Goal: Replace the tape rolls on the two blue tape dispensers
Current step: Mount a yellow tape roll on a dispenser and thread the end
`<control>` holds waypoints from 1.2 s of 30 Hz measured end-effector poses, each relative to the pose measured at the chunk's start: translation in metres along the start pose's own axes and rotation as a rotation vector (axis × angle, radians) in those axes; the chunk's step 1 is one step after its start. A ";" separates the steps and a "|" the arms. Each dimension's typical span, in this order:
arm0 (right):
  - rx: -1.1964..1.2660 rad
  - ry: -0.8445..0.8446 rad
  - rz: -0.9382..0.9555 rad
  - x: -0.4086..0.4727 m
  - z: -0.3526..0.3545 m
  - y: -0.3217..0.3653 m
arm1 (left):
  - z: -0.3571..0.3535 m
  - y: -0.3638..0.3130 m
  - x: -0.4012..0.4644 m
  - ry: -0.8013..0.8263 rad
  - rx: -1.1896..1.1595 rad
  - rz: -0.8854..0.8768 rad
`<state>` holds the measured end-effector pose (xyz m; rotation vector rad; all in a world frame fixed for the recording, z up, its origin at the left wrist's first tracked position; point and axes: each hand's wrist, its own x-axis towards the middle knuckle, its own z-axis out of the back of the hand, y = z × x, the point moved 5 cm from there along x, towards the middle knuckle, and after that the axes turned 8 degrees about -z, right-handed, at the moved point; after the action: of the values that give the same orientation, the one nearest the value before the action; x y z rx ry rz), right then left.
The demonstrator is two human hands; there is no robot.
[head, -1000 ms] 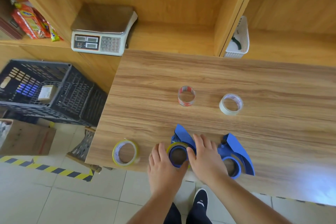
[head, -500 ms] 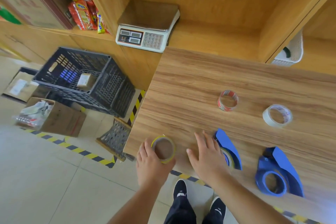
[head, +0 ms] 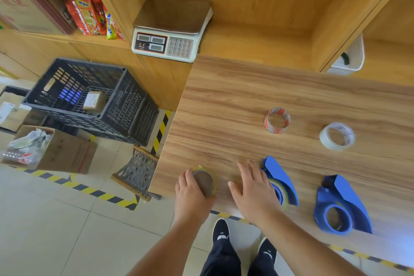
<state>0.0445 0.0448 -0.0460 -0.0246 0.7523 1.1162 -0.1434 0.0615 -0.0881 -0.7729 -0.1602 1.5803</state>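
Observation:
Near the table's front left corner lies a yellow-edged tape roll (head: 205, 182), and my left hand (head: 190, 190) is curled around its left side. My right hand (head: 253, 192) lies flat with fingers spread, touching the left blue tape dispenser (head: 283, 177), which carries a yellowish roll (head: 282, 195). The right blue dispenser (head: 345, 206) lies apart, its hub bare. Farther back stand a red-and-white tape ring (head: 277, 120) and a whitish tape roll (head: 337, 136).
The wooden table (head: 235, 101) ends just left of my left hand. A weighing scale (head: 170, 36) sits on the shelf behind. On the floor to the left are a black crate (head: 89, 101) and a cardboard box (head: 51, 150). A white basket (head: 349, 58) hangs at the back right.
My left hand left the left dispenser and moved left onto the yellow-edged roll. My right hand opened flat beside that dispenser. The view swung to the left.

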 end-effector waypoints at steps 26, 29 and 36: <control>0.255 -0.289 -0.377 -0.064 0.102 -0.275 | -0.143 -0.252 -0.109 0.074 -0.004 -0.445; 0.257 -0.279 -0.384 -0.068 0.103 -0.299 | -0.166 -0.261 -0.117 0.052 0.034 -0.411; 0.259 -0.200 -0.359 -0.063 0.096 -0.320 | -0.202 -0.260 -0.124 0.058 0.062 -0.290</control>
<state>0.3428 -0.1181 -0.0474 0.1637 0.6754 0.6633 0.1805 -0.0724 -0.0577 -0.7122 -0.1725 1.2818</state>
